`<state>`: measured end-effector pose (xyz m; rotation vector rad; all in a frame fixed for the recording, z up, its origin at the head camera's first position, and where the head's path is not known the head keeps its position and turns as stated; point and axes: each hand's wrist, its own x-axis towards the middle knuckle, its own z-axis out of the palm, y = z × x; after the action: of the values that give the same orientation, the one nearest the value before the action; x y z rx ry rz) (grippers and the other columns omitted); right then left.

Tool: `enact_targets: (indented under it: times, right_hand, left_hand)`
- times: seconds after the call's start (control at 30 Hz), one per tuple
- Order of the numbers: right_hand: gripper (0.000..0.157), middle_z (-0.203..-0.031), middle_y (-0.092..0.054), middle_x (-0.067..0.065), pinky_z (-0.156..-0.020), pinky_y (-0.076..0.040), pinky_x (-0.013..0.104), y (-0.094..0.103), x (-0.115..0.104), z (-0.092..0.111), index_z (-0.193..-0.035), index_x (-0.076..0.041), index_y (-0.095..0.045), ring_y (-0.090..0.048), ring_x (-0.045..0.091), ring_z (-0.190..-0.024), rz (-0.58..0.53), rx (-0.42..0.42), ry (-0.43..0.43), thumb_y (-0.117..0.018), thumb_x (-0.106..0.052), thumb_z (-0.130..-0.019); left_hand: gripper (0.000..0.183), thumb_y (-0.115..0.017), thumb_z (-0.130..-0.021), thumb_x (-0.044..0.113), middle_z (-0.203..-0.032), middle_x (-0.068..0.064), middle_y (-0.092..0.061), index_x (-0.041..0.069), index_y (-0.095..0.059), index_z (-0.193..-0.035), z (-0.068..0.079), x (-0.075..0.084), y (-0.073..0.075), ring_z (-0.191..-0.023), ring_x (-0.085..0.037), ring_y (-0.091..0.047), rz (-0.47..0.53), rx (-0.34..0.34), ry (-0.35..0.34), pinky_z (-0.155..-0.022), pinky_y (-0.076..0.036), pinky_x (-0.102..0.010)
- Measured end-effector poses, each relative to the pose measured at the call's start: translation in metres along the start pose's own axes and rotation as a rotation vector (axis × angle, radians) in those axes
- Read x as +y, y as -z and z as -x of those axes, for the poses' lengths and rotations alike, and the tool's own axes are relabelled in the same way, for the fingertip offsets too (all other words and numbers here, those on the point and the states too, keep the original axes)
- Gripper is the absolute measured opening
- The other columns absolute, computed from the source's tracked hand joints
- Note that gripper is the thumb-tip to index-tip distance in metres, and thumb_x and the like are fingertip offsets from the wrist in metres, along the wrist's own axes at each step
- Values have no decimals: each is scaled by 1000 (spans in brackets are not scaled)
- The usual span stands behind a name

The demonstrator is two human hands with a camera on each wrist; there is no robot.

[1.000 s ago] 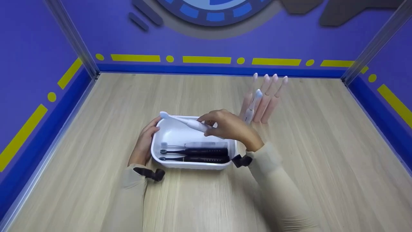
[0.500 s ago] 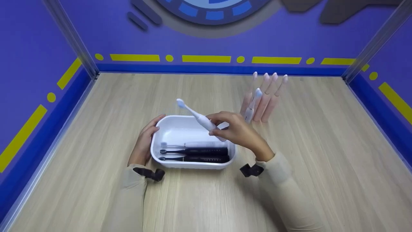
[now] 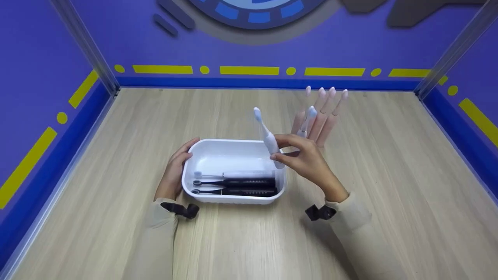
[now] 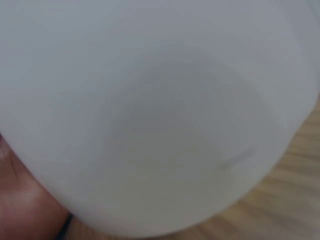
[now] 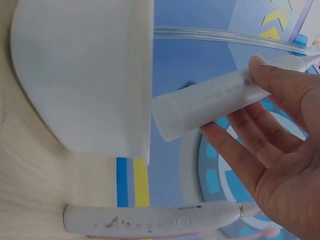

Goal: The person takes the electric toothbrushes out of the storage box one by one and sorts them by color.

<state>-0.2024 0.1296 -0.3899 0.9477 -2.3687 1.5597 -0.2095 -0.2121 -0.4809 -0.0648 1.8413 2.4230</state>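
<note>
In the head view my right hand (image 3: 309,161) pinches a white electric toothbrush (image 3: 270,143) by its handle, between thumb and fingers. The brush is tilted, its pale blue head up, over the right end of a white plastic bin (image 3: 233,200). In the right wrist view the handle's base (image 5: 170,117) is near the bin's rim. My left hand (image 3: 173,171) holds the bin's left end, thumb at the rim and fingers around the outer wall. Inside the bin lie two black electric toothbrushes (image 3: 249,182) and a white one (image 3: 247,174), side by side.
Behind my right hand several pink electric toothbrushes (image 3: 328,126) stand upright on the wooden table (image 3: 155,112). A white one with a blue head (image 3: 311,112) stands in front of them, partly hidden by the hand. Blue panels (image 3: 253,54) enclose the back and sides.
My right hand has carried the white toothbrush from above the bin's middle to its right end and turned it more upright. The left hand and the bin stay put.
</note>
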Motion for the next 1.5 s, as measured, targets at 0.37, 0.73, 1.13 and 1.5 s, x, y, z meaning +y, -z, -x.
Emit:
enact_targets:
  times: [0.37, 0.73, 1.13, 1.5]
  right_hand:
    - [40, -103, -70, 10, -73, -59, 28, 13, 11, 15, -116, -2, -67, -66, 11, -95, 7, 105, 22, -76, -1, -77]
    - [41, -109, -67, 16, -74, -58, 24, 31, 19, 28, -116, 2, -64, -65, 5, -97, 21, 207, -5, -74, 5, -77]
    - [40, -102, -66, 7, -75, -57, 21, 44, 33, 35, -118, 8, -59, -65, 5, -92, 0, 292, -43, -71, 8, -79]
    - [40, -102, -64, -4, -74, -56, 16, 53, 43, 38, -118, 5, -58, -63, 4, -94, 38, 351, -119, -71, 2, -81]
  left_hand:
    - [52, -32, -94, 6, -154, -1, -35, 10, -40, -146, 0, 1, -1, -141, -13, -31, -30, 7, 12, -119, -22, -32]
    - [52, -32, -95, 7, -154, 0, -36, 12, -41, -146, 0, 3, -4, -142, -14, -32, -42, 7, 6, -119, -22, -33]
    - [52, -31, -95, 6, -155, -2, -35, 10, -40, -146, -3, 0, -5, -143, -16, -31, -42, 16, -4, -119, -23, -33]
    - [52, -29, -96, 6, -155, -2, -34, 10, -39, -147, 0, 1, -1, -143, -16, -31, -28, 4, 3, -119, -23, -33]
